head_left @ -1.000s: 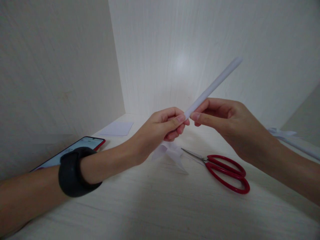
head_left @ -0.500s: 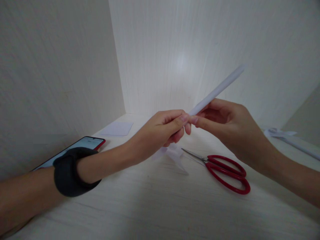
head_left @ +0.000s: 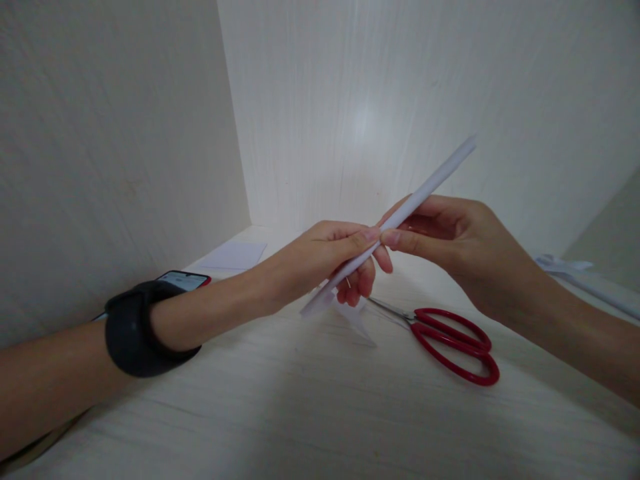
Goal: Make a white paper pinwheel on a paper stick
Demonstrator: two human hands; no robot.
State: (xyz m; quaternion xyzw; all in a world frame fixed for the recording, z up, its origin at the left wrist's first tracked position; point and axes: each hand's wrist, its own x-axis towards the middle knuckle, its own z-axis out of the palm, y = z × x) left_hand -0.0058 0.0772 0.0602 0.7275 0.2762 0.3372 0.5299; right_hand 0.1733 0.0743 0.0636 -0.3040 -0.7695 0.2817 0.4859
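Note:
A thin white rolled paper tube slants up to the right between my two hands, held above the table. My left hand pinches it near its middle, thumb on top, and its lower end sticks out below the fingers. My right hand grips the tube just beside the left thumb, with thumb and fingers closed round it. Below the hands lie red-handled scissors, their blades pointing left. White paper scraps lie by the blade tips, partly hidden by the left hand.
A phone lies at the left, partly behind my left wrist with its black band. A white paper piece sits near the back corner. Another white paper roll lies at the far right. Pale walls enclose the table.
The paper tube has shifted down and left in my hands. Its lower end now shows below my left fingers, where it was hidden before.

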